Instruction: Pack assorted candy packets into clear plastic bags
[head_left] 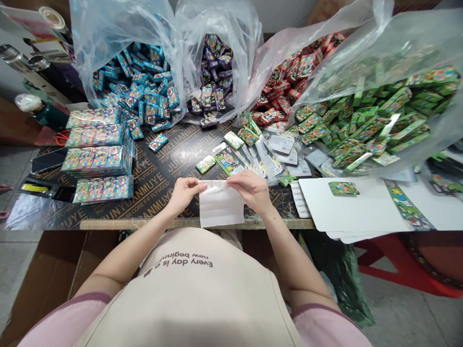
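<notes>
Both hands pinch a white pouch (pixel 221 205) by its top edge over the table's (pixel 144 222) near rim, left hand (pixel 184 193) at one corner, right hand (pixel 249 188) at the other. Beyond lie loose packets (pixel 206 164), stacked packs (pixel 97 161), then bags of blue (pixel 141 91), purple (pixel 215 82), red (pixel 289 82) and green packets (pixel 379 120)

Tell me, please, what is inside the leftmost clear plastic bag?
Small blue packets fill the bag and spill from its mouth onto the table. Whatever lies beneath the top layer is covered.
</notes>
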Demonstrator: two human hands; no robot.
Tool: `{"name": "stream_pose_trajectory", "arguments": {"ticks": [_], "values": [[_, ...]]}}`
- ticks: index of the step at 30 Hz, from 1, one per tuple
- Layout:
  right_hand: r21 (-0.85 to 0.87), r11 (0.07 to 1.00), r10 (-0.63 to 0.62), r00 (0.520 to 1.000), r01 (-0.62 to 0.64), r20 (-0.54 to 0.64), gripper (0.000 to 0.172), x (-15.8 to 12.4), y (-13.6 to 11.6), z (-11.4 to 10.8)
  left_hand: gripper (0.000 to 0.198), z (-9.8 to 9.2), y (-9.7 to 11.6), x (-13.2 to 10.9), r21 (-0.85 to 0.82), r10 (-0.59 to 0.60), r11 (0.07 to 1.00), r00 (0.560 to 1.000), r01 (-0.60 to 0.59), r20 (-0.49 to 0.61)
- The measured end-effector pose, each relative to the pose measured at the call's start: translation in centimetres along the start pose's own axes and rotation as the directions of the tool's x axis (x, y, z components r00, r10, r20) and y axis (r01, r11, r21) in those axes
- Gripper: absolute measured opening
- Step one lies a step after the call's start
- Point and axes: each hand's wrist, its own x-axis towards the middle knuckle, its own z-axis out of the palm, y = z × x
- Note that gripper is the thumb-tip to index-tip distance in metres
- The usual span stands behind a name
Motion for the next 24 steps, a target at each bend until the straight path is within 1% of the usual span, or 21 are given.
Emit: {"name": "stream_pose_trajectory", "arguments": {"ticks": [2, 4, 5, 6, 8, 9, 10, 13, 15, 19, 22, 24], "values": [[-0.056, 0.998, 0.005, 1.0, -0.006, -0.014, 0.01, 0.3, -0.2, -0.1, 0.035, 0.1, 0.0, -0.1, 0.037, 0.026, 0.999, 1.0, -0.026, -0.002], [-0.134, 0.99, 0.031, 0.999, -0.03, 0.008, 0.019, 0.7, -0.7, 0.0, 0.032, 0.3, -0.1, -0.2, 0.13, 0.091, 0.987, 0.996, -0.09, -0.005], [-0.164, 0.986, 0.044, 0.998, -0.036, 0.05, 0.024, 0.9, -0.9, 0.2, 0.029, 0.5, -0.1, -0.3, 0.195, 0.14, 0.971, 0.99, -0.136, -0.006], [-0.18, 0.983, 0.055, 0.992, -0.034, 0.113, 0.026, 1.1, -1.1, 0.4, 0.026, 0.6, 0.0, -0.3, 0.263, 0.194, 0.947, 0.981, -0.186, -0.005], [-0.174, 0.984, 0.064, 0.968, -0.021, 0.243, 0.016, 1.5, -1.3, 0.8, 0.019, 0.8, 0.1, -0.4, 0.378, 0.294, 0.884, 0.956, -0.274, 0.006], [-0.164, 0.986, 0.067, 0.956, -0.02, 0.285, 0.012, 1.7, -1.4, 1.1, 0.016, 0.9, 0.1, -0.5, 0.411, 0.327, 0.86, 0.945, -0.303, 0.013], [-0.154, 0.988, 0.071, 0.95, -0.025, 0.305, 0.011, 1.8, -1.4, 1.3, 0.015, 1.0, 0.2, -0.5, 0.427, 0.345, 0.846, 0.938, -0.32, 0.019], [-0.133, 0.99, 0.085, 0.958, -0.049, 0.274, 0.013, 1.9, -1.3, 1.7, 0.016, 1.0, 0.3, -0.4, 0.417, 0.338, 0.852, 0.941, -0.316, 0.024], [-0.126, 0.99, 0.088, 0.967, -0.059, 0.238, 0.012, 1.8, -1.3, 1.8, 0.018, 1.0, 0.2, -0.5, 0.381, 0.298, 0.881, 0.955, -0.282, 0.017], [-0.114, 0.991, 0.098, 0.975, -0.076, 0.199, 0.011, 1.4, -1.4, 1.7, 0.026, 1.0, 0.1, -0.6, 0.253, 0.203, 0.946, 0.979, -0.202, 0.024], [-0.111, 0.989, 0.12, 0.978, -0.102, 0.169, 0.01, 1.3, -1.4, 1.7, 0.03, 1.1, 0.0, -0.8, 0.2, 0.191, 0.96, 0.981, -0.195, 0.04], [-0.115, 0.988, 0.119, 0.98, -0.101, 0.16, 0.011, 1.3, -1.4, 1.7, 0.028, 1.1, -0.1, -0.7, 0.197, 0.193, 0.961, 0.981, -0.195, 0.029]]}}
